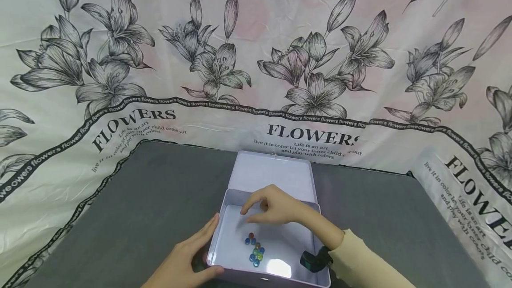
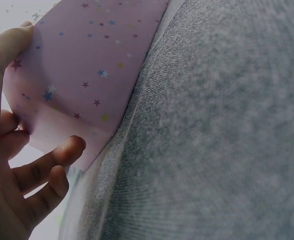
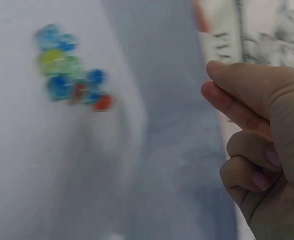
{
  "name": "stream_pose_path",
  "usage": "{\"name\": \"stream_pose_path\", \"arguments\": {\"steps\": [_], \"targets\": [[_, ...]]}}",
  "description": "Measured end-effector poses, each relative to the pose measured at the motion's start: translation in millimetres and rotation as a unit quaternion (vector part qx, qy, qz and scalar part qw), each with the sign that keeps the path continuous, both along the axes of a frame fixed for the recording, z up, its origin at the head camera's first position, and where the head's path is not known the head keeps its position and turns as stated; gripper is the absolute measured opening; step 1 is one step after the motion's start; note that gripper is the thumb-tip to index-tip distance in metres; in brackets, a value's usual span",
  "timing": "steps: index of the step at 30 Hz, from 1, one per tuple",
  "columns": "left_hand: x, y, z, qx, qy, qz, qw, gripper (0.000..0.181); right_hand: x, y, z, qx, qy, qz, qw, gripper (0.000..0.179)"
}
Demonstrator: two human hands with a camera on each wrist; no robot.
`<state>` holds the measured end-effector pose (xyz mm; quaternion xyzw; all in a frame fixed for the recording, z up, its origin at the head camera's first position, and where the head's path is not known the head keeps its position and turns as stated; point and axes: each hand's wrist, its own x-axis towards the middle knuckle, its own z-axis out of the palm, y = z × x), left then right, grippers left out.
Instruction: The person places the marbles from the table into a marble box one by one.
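A tin box (image 1: pixel 219 230) lies open, pale inside, with pink outer walls (image 2: pixel 87 65) printed with small stars. Several glass marbles (image 1: pixel 256 252), blue, green, yellow and red, cluster on its floor; they look blurred in the right wrist view. My left hand (image 1: pixel 188 252) holds the box at its near left corner, fingers along the left wall and thumb on the front. Above the far left part of the box hovers my right hand (image 1: pixel 272 208), its thumb and forefinger slightly apart with nothing visible between them. Its other fingers are curled in the right wrist view.
The raised lid (image 1: pixel 272 172) leans back at the far side of the box. A dark grey table surface (image 1: pixel 160 190) extends around it. Behind and beside stands a white cloth (image 1: pixel 220 119) printed with flowers. A black wrist device (image 1: pixel 316 260) overlaps the box's right side.
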<state>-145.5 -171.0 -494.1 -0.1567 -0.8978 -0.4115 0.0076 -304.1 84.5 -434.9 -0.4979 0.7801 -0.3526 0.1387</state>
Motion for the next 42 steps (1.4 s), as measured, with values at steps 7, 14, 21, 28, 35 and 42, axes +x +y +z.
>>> {"name": "stream_pose_path", "arguments": {"steps": [7, 14, 21, 28, 35, 42], "targets": [[0.1, 1.8, 0.1, 0.005, -0.01, 0.0, 0.9999, 0.097, -4.4, 43, 24.9, -0.071, -0.003, -0.061, 0.9956, 0.018], [0.1, 0.2, 1.0, 0.002, -0.005, 0.003, 1.0, 0.097, 2.1, 113, 27.0, -0.092, 0.0, -0.159, 0.9829, 0.02], [-0.9, 1.4, 2.2, 0.002, -0.013, 0.012, 0.9998, 0.098, 20.9, 189, -0.2, -0.114, -0.006, -0.214, 0.9702, 0.021], [-0.2, 3.3, 2.0, -0.003, -0.028, 0.017, 0.9995, 0.098, 46.6, 236, -35.0, -0.092, -0.046, -0.277, 0.9555, 0.024], [-1.3, 4.7, 3.7, 0.002, -0.026, 0.015, 0.9996, 0.098, 54.0, 252, -64.3, -0.1, -0.037, -0.285, 0.9526, 0.024], [-0.9, 2.5, 1.9, 0.003, -0.034, 0.01, 0.9994, 0.098, 53.6, 252, -81.7, -0.132, -0.023, -0.259, 0.9564, 0.024]]}}
